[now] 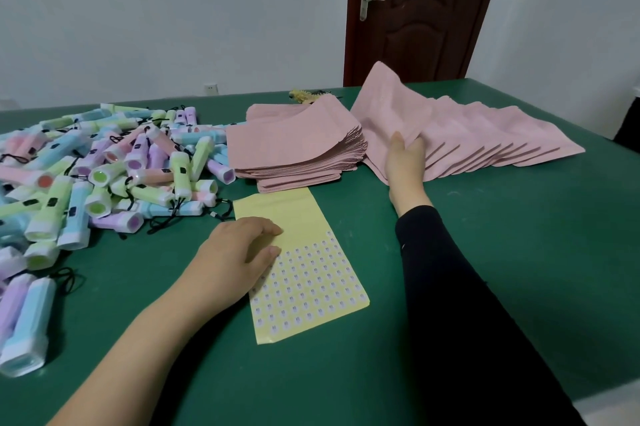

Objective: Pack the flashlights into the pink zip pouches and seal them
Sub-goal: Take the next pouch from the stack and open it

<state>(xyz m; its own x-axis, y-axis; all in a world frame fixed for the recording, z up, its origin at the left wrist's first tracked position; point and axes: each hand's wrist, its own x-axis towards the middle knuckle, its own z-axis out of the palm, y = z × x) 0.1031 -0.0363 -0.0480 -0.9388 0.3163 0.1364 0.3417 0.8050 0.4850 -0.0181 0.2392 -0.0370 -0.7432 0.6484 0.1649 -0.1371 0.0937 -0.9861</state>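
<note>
right hand [405, 162] pinches a raised pink zip pouch [384, 96] off the fanned row, fingers [415, 147] tucked under it. left hand [239, 252] rests slack on a yellow sticker sheet [311, 287], beside heaped pastel plastic flashlights [104, 176].

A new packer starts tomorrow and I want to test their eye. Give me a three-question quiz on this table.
1. True or false: the left hand holds a flashlight.
2. The right hand is at: A) the flashlight pile, B) the fanned pink pouches, C) the door.
3. Fill in: the sticker sheet is ____ in colour.
Key: 1 false, it rests on the sticker sheet; 2 B; 3 yellow.
</note>
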